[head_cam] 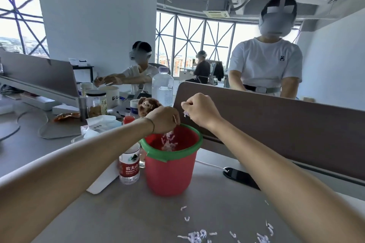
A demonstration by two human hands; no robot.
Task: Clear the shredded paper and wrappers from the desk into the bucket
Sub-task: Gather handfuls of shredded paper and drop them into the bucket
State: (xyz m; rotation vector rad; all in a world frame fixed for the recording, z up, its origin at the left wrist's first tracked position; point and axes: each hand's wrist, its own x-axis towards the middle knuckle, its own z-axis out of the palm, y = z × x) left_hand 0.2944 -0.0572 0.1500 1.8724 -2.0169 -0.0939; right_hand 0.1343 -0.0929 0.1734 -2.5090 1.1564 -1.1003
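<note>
Shredded paper, in thin white and pale lilac strips (199, 235), lies scattered on the grey desk top (138, 213) at the near right, well apart from both of my hands and on the near side of the bucket. The strips point every way, so I see no single long axis to line up with. My right arm passes just beside that litter, so I judge the right hand the handier one to reach back for it.

At the centre stands the red plastic bucket with a green rim (169, 171). Inside it I see a loose heap of the same strips, some seemingly mid-fall.

My left hand (164, 119) hangs over the bucket's far left rim, fingers pointing down and loosening over the falling strips. My right hand (200, 110) hovers above the far right rim, fingers pinched together on a small tuft of strips (185, 113).

I can make out no wrappers among the near scraps.
</note>
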